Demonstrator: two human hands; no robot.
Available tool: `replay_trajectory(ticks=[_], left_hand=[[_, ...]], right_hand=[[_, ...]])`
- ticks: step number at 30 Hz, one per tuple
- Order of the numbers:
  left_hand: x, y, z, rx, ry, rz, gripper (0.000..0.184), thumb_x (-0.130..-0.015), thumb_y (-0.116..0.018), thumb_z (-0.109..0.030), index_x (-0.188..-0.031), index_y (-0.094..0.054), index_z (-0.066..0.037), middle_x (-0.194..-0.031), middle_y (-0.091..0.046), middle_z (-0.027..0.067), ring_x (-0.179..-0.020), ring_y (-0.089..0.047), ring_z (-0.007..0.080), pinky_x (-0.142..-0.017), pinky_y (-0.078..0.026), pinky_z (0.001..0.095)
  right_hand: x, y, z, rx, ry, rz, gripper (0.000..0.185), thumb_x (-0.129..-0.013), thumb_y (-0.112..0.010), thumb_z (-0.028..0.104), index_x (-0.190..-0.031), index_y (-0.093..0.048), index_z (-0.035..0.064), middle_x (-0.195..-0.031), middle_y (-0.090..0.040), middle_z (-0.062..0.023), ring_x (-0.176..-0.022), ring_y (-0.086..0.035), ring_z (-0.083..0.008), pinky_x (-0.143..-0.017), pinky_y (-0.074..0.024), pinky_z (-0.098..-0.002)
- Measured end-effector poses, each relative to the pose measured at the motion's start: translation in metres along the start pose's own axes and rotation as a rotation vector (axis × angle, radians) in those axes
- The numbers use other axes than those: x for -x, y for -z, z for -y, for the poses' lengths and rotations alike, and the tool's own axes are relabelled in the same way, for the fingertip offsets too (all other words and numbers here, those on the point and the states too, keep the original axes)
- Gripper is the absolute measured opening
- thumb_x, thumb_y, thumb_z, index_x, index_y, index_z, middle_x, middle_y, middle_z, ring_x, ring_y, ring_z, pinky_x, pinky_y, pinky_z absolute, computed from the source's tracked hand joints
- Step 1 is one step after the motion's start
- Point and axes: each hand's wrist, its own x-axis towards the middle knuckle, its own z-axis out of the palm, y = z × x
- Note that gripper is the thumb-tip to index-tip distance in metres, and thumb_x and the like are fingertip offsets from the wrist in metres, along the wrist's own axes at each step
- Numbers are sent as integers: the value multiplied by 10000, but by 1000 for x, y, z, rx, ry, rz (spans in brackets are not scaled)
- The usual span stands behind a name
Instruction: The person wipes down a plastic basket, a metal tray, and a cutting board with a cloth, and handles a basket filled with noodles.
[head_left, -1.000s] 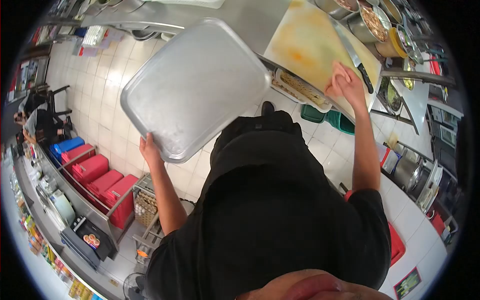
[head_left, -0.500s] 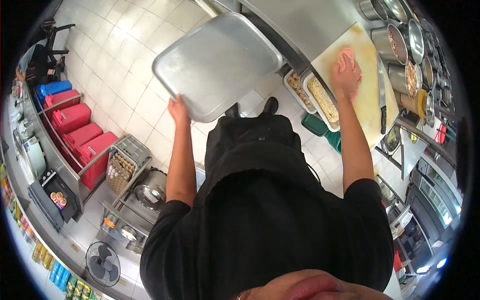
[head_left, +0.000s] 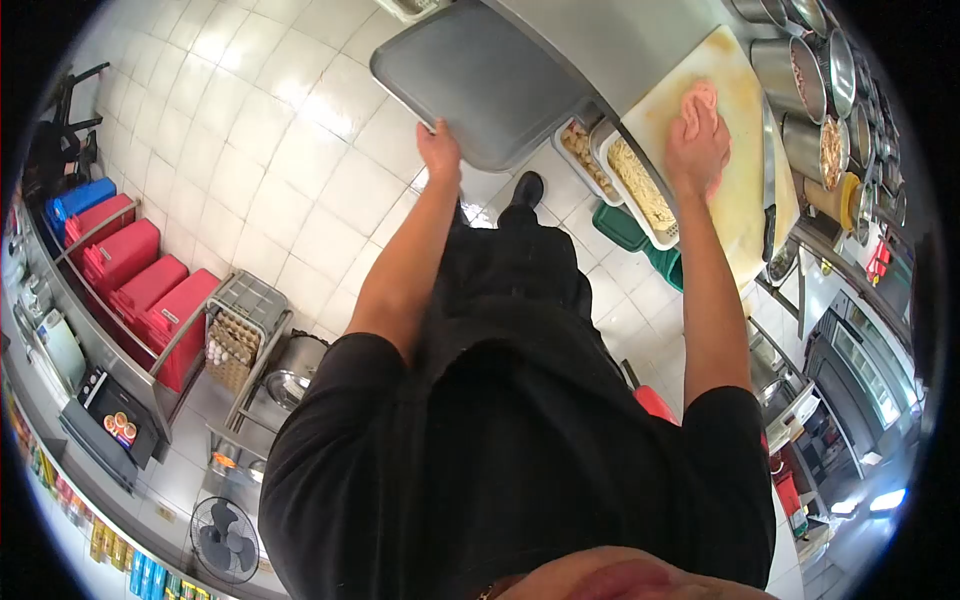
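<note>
My left hand (head_left: 439, 155) grips the near left rim of a large grey metal tray (head_left: 480, 90), held out over the floor beside the counter. With my right hand (head_left: 698, 155) I press a crumpled pink cloth (head_left: 701, 98) onto a stained white cutting board (head_left: 735, 220); the fingers are closed over the cloth. A knife (head_left: 769, 185) with a black handle lies along the board's right side. Left of the board, a white container of noodles (head_left: 640, 185) and a container of pale chunks (head_left: 587, 160) sit at the counter's edge.
Metal pots (head_left: 790, 75) crowd the counter's far right. Below the noodles is a green bin (head_left: 620, 228). Red bins (head_left: 180, 315), a crate with egg trays (head_left: 235, 340) and a fan (head_left: 224, 540) stand to the left. Tiled floor (head_left: 300, 180) lies between.
My left hand has carried the tray forward and right, closer to the counter, and its surface now looks darker and more tilted. My right hand stays on the cloth with little shift.
</note>
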Motion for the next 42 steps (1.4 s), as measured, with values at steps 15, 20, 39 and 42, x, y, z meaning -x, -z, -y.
replay_trajectory(ticks=[15,20,39,42], left_hand=[[-40,-139,22,134,415,413,475,-902,-606,-140,-1334,-443,-30,-970,-616,117,-735,-571,203,-599,-495,330],[-42,-134,15,39,428,437,622,-929,-561,-131,-1502,-324,-89,-1126,-621,109,-1007,-592,224,-812,-510,396],[-30,-139,-329,360,-175,421,772,-917,-653,-388,-1482,-265,-33,-1331,-503,156,-1041,-593,305,-761,-554,426],[-43,-167,-354,269,-193,431,753,-892,-673,-364,-1452,-296,-28,-1295,-521,159,-1021,-609,335,-696,-565,412]], right_hand=[[-6,8,7,-3,4,15,468,-805,-616,262,-1271,-609,213,-1333,-521,-125,-1236,-481,-316,-1078,-322,-500],[-8,13,7,8,40,27,472,-836,-606,273,-1298,-593,178,-1302,-533,-149,-1217,-492,-353,-1050,-354,-509],[-10,30,12,12,-30,-1,481,-793,-635,255,-1269,-595,195,-1319,-490,-127,-1260,-442,-338,-1076,-317,-529],[-8,34,12,-6,-53,18,477,-798,-632,264,-1269,-594,199,-1338,-479,-122,-1277,-424,-338,-1086,-306,-530]])
